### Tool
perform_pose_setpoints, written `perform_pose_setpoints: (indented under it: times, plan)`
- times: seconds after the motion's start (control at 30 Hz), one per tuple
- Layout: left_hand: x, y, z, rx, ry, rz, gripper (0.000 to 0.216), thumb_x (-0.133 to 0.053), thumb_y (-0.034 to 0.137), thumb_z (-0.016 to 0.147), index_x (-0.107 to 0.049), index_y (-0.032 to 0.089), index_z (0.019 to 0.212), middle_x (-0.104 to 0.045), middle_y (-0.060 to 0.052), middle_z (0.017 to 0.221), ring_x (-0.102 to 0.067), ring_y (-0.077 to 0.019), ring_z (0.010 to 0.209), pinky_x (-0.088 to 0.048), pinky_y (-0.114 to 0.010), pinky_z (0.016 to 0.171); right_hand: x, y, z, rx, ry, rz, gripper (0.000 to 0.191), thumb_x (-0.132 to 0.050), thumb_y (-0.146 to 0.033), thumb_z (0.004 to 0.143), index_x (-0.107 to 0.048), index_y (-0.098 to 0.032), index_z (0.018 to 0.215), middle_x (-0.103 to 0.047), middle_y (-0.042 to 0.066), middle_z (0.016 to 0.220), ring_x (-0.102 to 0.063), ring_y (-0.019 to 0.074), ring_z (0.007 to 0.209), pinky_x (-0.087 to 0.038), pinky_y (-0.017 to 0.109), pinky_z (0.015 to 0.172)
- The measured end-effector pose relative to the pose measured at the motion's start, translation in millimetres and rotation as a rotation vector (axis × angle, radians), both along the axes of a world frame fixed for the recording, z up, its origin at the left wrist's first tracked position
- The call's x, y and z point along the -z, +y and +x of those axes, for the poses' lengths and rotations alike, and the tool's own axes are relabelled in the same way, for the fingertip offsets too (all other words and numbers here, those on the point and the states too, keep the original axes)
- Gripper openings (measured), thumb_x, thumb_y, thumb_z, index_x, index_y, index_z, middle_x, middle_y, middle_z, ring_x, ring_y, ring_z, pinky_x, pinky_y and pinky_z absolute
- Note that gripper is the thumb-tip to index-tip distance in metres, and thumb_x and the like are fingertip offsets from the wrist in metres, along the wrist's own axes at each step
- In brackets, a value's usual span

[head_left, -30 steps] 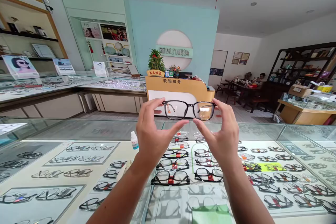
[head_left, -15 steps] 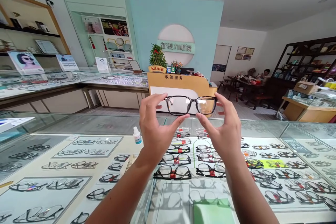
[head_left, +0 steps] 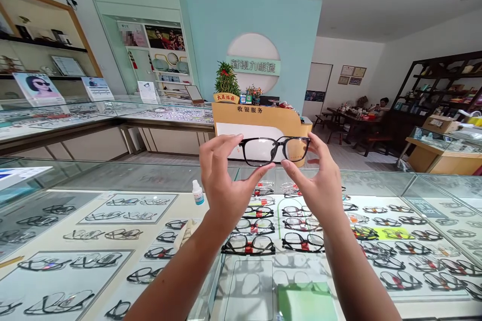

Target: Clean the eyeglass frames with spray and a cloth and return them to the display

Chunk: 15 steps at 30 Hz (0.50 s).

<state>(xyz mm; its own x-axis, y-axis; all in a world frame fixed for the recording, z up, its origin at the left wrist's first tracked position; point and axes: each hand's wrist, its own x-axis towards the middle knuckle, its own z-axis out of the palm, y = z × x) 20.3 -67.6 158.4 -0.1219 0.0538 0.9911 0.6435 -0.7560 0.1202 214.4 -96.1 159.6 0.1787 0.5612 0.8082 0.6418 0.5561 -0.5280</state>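
Note:
A pair of black-framed eyeglasses (head_left: 277, 150) is held up in front of me above the glass display counter. My left hand (head_left: 229, 175) pinches the left end of the frame, thumb under the lens rim and fingers at the upper corner. On the other end, my right hand (head_left: 315, 175) grips the frame the same way, thumb below and index finger at the top corner. The lenses are clear, and a faint mark shows on the right one. Below the hands, rows of eyeglasses (head_left: 249, 244) with red tags lie under the glass.
A small white bottle with a blue label (head_left: 198, 192) stands left of my left hand. A green cloth or sheet (head_left: 307, 302) lies near the front. Beyond are a wooden cashier counter (head_left: 259, 113), a plant (head_left: 226, 80) and a seated person (head_left: 383, 104) at a table.
The eyeglasses have turned slightly, their right end tilting up and looking a little narrower. My right hand has shifted slightly left. Both hands keep their hold.

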Motion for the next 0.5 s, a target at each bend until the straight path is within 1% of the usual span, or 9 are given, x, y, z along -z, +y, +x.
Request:
perform_pose_setpoints:
  times: [0.1,0.17,0.23,0.4,0.5]
  plan:
    - [0.4,2.0,-0.6,0.012,-0.004,0.031,0.079,-0.095,0.049,0.073,-0.058,0.028,0.140,-0.063,-0.010,0.128,-0.064,-0.0299,0.120,-0.060,-0.045,0.095,-0.6,-0.4,-0.2,-0.005,-0.001,0.005,0.077,-0.076,-0.059,0.089,-0.050,-0.027,0.153,-0.067,0.015,0.144,-0.066,0.0336,0.127,-0.057,0.053,0.100]
    - [1.2,4.0,-0.8,0.040,-0.013,0.022,0.079,-0.095,0.048,0.072,-0.058,0.027,0.139,-0.064,-0.010,0.128,-0.063,-0.0301,0.121,-0.060,-0.043,0.093,-1.3,-1.0,-0.7,0.010,-0.008,0.034,0.075,-0.077,-0.059,0.089,-0.051,-0.028,0.151,-0.067,0.014,0.143,-0.066,0.0328,0.124,-0.058,0.052,0.099]
    - [3.0,7.1,-0.5,0.095,-0.035,-0.042,0.078,-0.095,0.045,0.073,-0.058,0.028,0.139,-0.064,-0.011,0.130,-0.063,-0.0302,0.124,-0.060,-0.042,0.092,-2.0,-1.8,-1.6,0.050,-0.019,0.084,0.073,-0.077,-0.059,0.088,-0.052,-0.027,0.149,-0.068,0.014,0.140,-0.067,0.0325,0.121,-0.058,0.052,0.098]
    - [10.9,19.7,2.8,0.321,-0.124,-0.279,0.078,-0.093,0.044,0.077,-0.055,0.029,0.143,-0.063,-0.012,0.140,-0.066,-0.0281,0.126,-0.059,-0.042,0.099,-2.2,-3.6,-5.7,0.172,-0.058,0.220,0.070,-0.078,-0.056,0.088,-0.052,-0.025,0.145,-0.065,0.014,0.132,-0.066,0.0313,0.113,-0.057,0.050,0.094]
    - [14.2,25.6,5.2,0.403,-0.160,-0.333,0.079,-0.093,0.043,0.077,-0.053,0.030,0.144,-0.064,-0.012,0.142,-0.066,-0.0280,0.128,-0.058,-0.043,0.102,-1.1,-3.0,-7.6,0.195,-0.079,0.246,0.069,-0.077,-0.055,0.090,-0.050,-0.024,0.145,-0.063,0.014,0.131,-0.065,0.0304,0.110,-0.057,0.049,0.091]
